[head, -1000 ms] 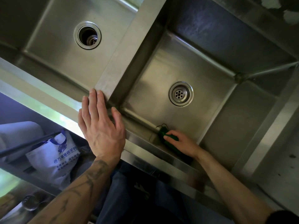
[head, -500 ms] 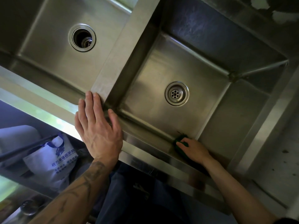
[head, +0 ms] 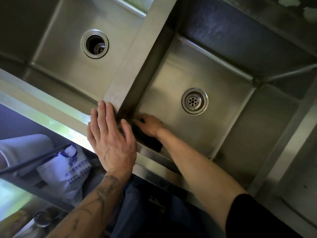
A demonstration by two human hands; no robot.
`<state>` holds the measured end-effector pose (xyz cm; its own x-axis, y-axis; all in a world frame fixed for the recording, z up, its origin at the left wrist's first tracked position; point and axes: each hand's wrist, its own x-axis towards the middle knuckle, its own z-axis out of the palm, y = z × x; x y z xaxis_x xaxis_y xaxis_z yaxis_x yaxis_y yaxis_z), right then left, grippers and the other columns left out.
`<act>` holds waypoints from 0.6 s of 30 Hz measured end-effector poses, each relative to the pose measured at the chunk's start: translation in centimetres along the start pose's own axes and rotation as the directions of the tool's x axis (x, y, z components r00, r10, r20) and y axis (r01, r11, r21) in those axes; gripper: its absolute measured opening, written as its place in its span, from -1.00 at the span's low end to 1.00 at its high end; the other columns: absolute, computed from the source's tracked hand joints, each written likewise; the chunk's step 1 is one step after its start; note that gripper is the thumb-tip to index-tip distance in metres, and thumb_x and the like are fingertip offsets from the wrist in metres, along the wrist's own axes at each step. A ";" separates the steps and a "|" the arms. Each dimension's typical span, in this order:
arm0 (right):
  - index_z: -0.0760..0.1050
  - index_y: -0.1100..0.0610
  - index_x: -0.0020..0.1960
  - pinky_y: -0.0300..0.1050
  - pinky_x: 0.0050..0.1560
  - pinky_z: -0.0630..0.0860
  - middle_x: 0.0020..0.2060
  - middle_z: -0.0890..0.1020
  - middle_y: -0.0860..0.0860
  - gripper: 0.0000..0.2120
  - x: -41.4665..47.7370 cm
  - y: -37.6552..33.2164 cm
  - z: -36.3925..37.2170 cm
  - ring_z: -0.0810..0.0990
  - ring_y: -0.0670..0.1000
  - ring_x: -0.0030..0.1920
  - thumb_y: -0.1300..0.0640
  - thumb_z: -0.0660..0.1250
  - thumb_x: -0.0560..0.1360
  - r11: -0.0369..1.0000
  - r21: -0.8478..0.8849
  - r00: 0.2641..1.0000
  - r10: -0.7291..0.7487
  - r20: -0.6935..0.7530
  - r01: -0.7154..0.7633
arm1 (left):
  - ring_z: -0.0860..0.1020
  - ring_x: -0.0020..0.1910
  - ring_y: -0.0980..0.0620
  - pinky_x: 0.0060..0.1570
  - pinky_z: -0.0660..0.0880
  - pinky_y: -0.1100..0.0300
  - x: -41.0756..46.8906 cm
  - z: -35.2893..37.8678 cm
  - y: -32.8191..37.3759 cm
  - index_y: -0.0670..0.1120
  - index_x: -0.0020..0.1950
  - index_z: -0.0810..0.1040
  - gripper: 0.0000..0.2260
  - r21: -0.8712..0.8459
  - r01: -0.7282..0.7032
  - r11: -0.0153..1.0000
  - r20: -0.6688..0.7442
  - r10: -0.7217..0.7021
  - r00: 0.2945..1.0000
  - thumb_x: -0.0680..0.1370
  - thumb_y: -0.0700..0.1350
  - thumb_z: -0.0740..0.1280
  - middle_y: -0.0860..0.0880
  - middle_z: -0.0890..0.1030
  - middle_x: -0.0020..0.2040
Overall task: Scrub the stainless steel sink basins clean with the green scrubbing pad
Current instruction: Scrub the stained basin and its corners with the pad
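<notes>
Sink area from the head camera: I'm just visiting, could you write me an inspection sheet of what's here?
Surface: steel sink, two basins; right drain has a strainer, left drain is open.
Job's things: green pad, mostly hidden under the right hand, in the right basin, front left corner.
Clutter: printed white bag below the rim.
Grippers: left hand flat on the front rim; right hand on the pad, blurred.
Cables: thin dark line across the bag; cable or rod unclear.
Surroundings: peeling wall behind.

Scrubbing pad (head: 138,130) seemingly mostly hidden
</notes>
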<state>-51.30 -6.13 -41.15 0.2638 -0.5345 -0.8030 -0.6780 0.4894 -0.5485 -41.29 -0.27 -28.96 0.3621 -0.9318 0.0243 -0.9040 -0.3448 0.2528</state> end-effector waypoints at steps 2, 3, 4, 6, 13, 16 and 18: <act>0.53 0.15 0.43 0.12 0.34 0.50 0.36 0.60 0.19 -0.56 0.2 -1.8 0.2 0.58 0.23 0.33 -0.11 0.18 0.72 0.995 0.080 0.998 -0.062 -0.015 0.063 | 0.21 0.69 -0.08 0.65 0.14 -0.13 0.0 -0.1 0.1 -0.08 0.69 0.28 -0.48 -0.005 0.011 1.000 0.008 -0.011 1.000 0.72 -0.05 0.25 -0.02 0.28 0.70; 0.55 0.15 0.40 0.13 0.32 0.52 0.33 0.62 0.18 -0.58 -0.2 -2.1 0.1 0.60 0.22 0.30 -0.09 0.19 0.72 0.989 0.116 0.996 -0.091 -0.023 0.093 | 0.21 0.69 -0.08 0.66 0.14 -0.13 0.0 -0.1 0.2 -0.08 0.69 0.28 -0.48 -0.008 0.014 1.000 0.008 -0.014 1.000 0.72 -0.04 0.25 -0.02 0.28 0.70; 0.56 0.15 0.38 0.13 0.30 0.53 0.30 0.63 0.17 -0.61 -0.8 -2.1 -0.2 0.61 0.19 0.28 -0.08 0.20 0.72 0.980 0.157 0.992 -0.121 -0.025 0.124 | 0.21 0.69 -0.08 0.66 0.14 -0.12 0.1 -0.1 0.2 -0.08 0.69 0.28 -0.48 -0.011 0.012 1.000 0.007 -0.012 1.000 0.72 -0.04 0.25 -0.02 0.28 0.70; 0.59 0.11 0.31 0.10 0.28 0.55 0.23 0.65 0.12 -0.67 -2.8 -1.5 -0.6 0.64 0.11 0.22 -0.07 0.24 0.71 0.953 0.223 0.978 -0.208 -0.015 0.206 | 0.20 0.69 -0.07 0.67 0.12 -0.11 0.2 -0.1 0.2 -0.07 0.69 0.28 -0.48 -0.020 0.012 1.000 0.018 -0.012 1.000 0.72 -0.03 0.24 -0.03 0.29 0.70; 0.58 -0.05 0.25 -0.18 0.12 0.43 0.19 0.58 -0.03 -0.77 -8.5 5.5 -2.8 0.54 -0.05 0.17 -0.10 0.27 0.69 0.955 0.147 0.963 -0.265 0.044 0.256 | 0.18 0.70 -0.06 0.67 0.10 -0.12 0.2 -0.2 0.0 -0.01 0.69 0.25 -0.48 -0.018 0.025 1.000 0.043 -0.024 0.999 0.72 0.01 0.20 -0.01 0.26 0.71; 0.59 0.00 0.28 -0.09 0.17 0.43 0.20 0.58 0.04 -0.72 -10.2 11.0 -3.4 0.56 0.08 0.23 -0.11 0.26 0.69 0.998 0.049 0.998 -0.044 0.048 0.041 | 0.18 0.69 -0.06 0.67 0.10 -0.11 0.0 -0.2 -0.1 0.00 0.68 0.26 -0.49 -0.025 0.021 0.999 0.034 -0.020 0.999 0.72 0.00 0.20 0.00 0.26 0.70; 0.59 -0.01 0.25 -0.10 0.13 0.41 0.15 0.55 0.03 -0.71 -11.8 14.3 -3.8 0.57 0.13 0.23 -0.15 0.26 0.68 0.995 -0.002 0.994 0.104 0.031 -0.104 | 0.20 0.69 -0.07 0.66 0.11 -0.09 0.0 0.0 -0.3 -0.01 0.68 0.27 -0.50 -0.026 0.006 1.000 0.014 -0.005 1.000 0.72 0.00 0.20 -0.01 0.27 0.70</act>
<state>-66.70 4.57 -38.63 0.2127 -0.4588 -0.8627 -0.7035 0.5409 -0.4611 -41.03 -0.15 -29.02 0.3638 -0.9314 0.0091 -0.8956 -0.3471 0.2784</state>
